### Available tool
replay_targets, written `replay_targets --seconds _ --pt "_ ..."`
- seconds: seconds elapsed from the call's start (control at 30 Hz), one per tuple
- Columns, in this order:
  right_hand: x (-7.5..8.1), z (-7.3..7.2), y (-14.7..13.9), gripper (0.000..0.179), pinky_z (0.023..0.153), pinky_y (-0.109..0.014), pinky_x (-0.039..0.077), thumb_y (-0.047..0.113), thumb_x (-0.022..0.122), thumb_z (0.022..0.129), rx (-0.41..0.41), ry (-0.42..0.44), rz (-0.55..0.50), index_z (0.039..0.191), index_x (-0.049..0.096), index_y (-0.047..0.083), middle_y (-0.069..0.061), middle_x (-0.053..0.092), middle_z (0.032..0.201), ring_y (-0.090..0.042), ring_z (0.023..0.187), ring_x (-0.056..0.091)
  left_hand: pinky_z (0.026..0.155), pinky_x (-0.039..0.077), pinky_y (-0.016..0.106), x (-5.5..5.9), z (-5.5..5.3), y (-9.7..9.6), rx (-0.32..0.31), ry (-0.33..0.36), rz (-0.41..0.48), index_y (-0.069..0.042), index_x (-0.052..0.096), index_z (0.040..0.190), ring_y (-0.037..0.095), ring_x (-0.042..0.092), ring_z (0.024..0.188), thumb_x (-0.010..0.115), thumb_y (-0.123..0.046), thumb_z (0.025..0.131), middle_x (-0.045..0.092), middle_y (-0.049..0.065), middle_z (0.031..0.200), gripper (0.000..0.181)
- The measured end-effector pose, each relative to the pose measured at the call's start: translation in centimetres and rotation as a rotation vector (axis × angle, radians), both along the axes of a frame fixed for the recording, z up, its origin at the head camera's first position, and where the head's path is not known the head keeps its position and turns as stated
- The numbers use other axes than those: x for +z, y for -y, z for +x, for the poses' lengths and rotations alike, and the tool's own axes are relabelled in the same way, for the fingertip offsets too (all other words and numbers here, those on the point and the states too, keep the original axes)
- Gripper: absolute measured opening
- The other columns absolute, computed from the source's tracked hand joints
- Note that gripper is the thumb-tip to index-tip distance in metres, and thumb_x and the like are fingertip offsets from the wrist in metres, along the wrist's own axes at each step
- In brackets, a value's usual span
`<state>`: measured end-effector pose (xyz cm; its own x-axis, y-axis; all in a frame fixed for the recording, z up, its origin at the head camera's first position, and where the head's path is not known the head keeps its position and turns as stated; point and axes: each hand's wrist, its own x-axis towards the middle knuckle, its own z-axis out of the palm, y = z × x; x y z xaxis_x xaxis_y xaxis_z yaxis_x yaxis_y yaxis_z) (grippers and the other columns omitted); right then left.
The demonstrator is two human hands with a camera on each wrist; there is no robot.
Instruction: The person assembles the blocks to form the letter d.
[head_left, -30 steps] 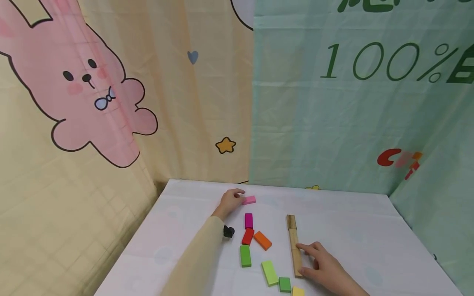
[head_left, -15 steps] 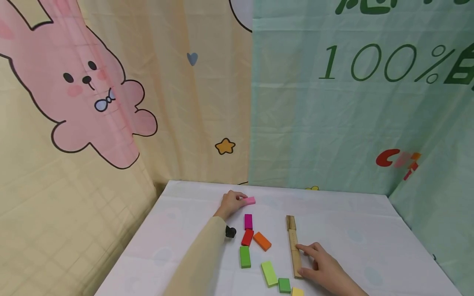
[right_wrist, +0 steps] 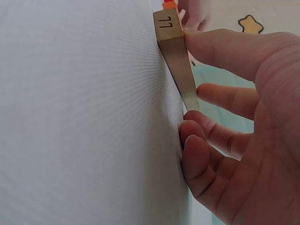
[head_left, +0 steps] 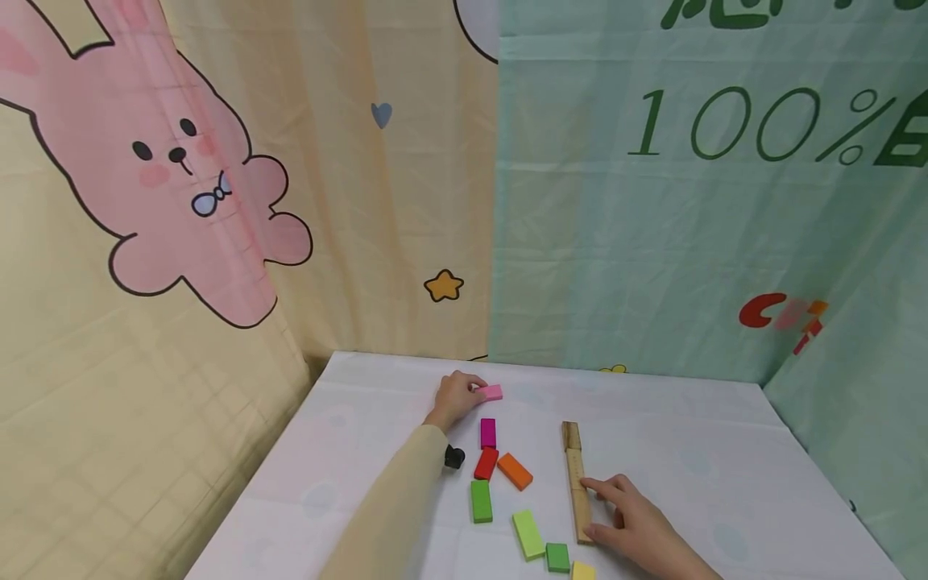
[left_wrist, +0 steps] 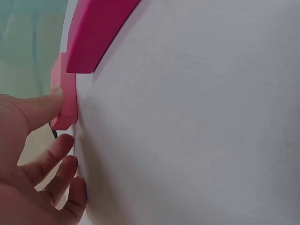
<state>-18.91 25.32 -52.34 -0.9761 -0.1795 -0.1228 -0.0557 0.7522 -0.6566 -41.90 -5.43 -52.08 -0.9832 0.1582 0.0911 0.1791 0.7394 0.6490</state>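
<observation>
My left hand (head_left: 456,399) is at the far side of the table, its thumb and index finger pinching the left end of a pink block (head_left: 493,392). In the left wrist view the thumb presses the near face of that block; the index finger is hidden behind it. A magenta block (head_left: 488,433) lies just nearer. My right hand (head_left: 632,524) touches a straight row of plain wooden blocks (head_left: 578,499) from the right side, thumb at the near end and index finger farther up. The end block (right_wrist: 168,26) bears a printed number in the right wrist view.
Between the hands lie a red block (head_left: 486,464), an orange block (head_left: 515,471), a green block (head_left: 482,501), a light green block (head_left: 528,535), a small green block (head_left: 557,557) and a yellow block (head_left: 583,571). Curtains (head_left: 638,266) hang behind the white table (head_left: 725,451).
The left hand has shifted slightly right and its fingers have closed over the left end of the pink block. The right hand and the wooden row look unchanged.
</observation>
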Motion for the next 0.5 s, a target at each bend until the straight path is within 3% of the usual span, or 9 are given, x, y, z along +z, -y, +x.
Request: replay_targets --seconds 0.5 --pt "-0.2 -0.1 0.0 0.073 0.054 -0.026 0.038 0.048 0.084 0.078 0.0 -0.03 0.037 0.142 0.057 0.023 0.0 0.045 0.1 -0.014 0.067 0.045 0.079 0.051 0.035 0.5 1.4 -0.6 0.005 -0.067 0.026 -0.016 0.078 0.108 0.018 0.057 0.088 0.076 -0.016 0.091 0.068 -0.002 0.095 0.017"
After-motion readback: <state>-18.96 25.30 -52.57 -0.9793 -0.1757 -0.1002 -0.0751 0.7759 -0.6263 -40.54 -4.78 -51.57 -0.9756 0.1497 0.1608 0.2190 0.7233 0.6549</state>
